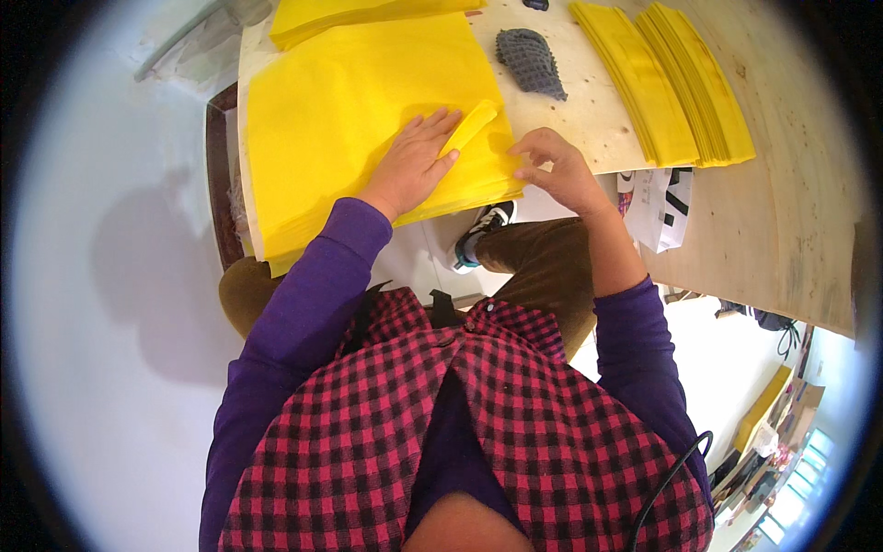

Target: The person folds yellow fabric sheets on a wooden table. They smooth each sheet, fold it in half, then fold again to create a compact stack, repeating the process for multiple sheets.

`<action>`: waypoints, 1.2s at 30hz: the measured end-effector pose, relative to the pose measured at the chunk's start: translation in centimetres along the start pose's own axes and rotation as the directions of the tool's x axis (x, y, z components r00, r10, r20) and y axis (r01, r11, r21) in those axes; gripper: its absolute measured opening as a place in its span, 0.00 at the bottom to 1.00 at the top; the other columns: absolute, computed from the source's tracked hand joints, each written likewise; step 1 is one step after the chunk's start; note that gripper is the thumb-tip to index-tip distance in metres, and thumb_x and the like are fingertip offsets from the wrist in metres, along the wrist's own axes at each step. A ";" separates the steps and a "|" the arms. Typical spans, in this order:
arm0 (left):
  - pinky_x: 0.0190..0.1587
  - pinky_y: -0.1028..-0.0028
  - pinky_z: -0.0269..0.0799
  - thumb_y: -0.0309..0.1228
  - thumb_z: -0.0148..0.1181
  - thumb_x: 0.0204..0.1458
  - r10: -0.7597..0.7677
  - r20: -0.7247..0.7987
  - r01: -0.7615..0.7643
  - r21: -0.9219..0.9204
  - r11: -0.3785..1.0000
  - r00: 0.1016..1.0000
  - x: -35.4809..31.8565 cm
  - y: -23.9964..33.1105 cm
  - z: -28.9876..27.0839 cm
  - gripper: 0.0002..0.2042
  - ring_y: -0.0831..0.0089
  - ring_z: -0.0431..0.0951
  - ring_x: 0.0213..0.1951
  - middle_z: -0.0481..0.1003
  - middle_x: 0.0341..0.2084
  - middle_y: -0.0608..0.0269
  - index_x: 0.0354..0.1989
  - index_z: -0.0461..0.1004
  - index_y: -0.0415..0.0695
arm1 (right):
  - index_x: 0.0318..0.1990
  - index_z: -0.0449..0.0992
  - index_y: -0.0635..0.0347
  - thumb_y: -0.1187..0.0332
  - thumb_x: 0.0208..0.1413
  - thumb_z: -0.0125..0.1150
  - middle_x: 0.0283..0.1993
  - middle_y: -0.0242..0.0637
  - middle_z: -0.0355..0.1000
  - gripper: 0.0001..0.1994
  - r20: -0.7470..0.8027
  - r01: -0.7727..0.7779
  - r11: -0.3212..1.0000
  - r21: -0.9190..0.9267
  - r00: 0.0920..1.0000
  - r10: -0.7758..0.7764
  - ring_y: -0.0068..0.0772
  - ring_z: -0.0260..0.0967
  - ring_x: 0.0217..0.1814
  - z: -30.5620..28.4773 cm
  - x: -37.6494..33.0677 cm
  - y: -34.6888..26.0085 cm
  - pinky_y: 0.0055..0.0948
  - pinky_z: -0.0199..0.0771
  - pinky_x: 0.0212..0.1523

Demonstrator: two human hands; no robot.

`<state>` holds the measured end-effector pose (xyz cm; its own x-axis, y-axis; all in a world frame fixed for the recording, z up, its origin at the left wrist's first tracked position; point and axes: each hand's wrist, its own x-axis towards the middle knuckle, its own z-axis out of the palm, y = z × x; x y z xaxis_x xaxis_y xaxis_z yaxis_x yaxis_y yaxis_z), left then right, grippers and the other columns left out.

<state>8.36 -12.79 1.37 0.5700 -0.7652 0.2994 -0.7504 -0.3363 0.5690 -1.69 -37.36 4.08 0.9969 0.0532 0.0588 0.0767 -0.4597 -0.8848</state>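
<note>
Starting at nine o'clock, with a pale wall [110, 294]. Swinging round to eleven, and straight into the action: a wide stack of yellow sheets [331, 110], lying flat on the wooden table [589, 138]. Just beyond it, toward twelve, more yellow material [377, 17], right up at the rim.

Now in at half past eleven with the left hand [409, 164]: palm down on the stack, fingers extended and close together, thumb parted, well opened out, grasping nothing. Between forefinger and thumb, slanting up toward one o'clock, a narrow folded yellow flap [471, 127]; impossible to tell whether loose or part of the top sheet.

Below, near the middle, a dark shoe with white trim [483, 235]. Up at one, a grey textured cloth [532, 63], lying by itself on bare wood. Then between one and two, the right hand [559, 172]: half curled, thumb and forefinger near each other, right at the stack's right edge; too close to call whether pinching a sheet.

Out at half past two, a white bag [660, 212], hanging below the tabletop edge. Higher, toward two, folded yellow bundles [681, 87], side by side.
</note>
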 end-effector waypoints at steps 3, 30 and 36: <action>0.67 0.59 0.47 0.42 0.40 0.61 -0.013 -0.001 0.013 0.002 1.000 1.000 0.1 0.1 0.0 0.26 0.57 0.55 0.66 0.61 0.62 0.51 0.62 0.59 0.37 | 0.36 0.78 0.58 0.76 0.42 0.69 0.40 0.29 0.67 0.11 0.026 -0.006 0.996 -0.088 1.000 0.009 0.24 0.62 0.37 0.2 0.1 -0.3 0.22 0.66 0.40; 0.68 0.59 0.45 0.40 0.46 0.59 0.005 0.006 -0.004 -0.080 0.997 1.000 0.1 -0.4 -0.1 0.26 0.58 0.54 0.67 0.59 0.64 0.54 0.63 0.60 0.40 | 0.35 0.77 0.59 0.74 0.45 0.66 0.31 0.33 0.67 0.08 -0.163 0.153 0.977 -0.149 0.971 -0.177 0.28 0.62 0.29 -0.1 3.4 -2.7 0.22 0.66 0.31; 0.68 0.60 0.45 0.40 0.45 0.59 0.024 0.002 -0.024 -0.069 0.997 1.000 0.1 -0.8 0.1 0.25 0.59 0.54 0.67 0.60 0.64 0.55 0.63 0.60 0.41 | 0.34 0.77 0.57 0.76 0.41 0.66 0.34 0.27 0.66 0.09 0.068 0.001 0.983 -0.182 0.998 0.012 0.24 0.59 0.33 -0.2 1.0 -1.0 0.21 0.64 0.37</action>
<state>8.99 -12.61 0.84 0.5511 -0.7743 0.3110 -0.7389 -0.2796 0.6131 -0.79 -37.05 5.10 0.9940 0.1081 0.0165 0.0797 -0.6136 -0.7856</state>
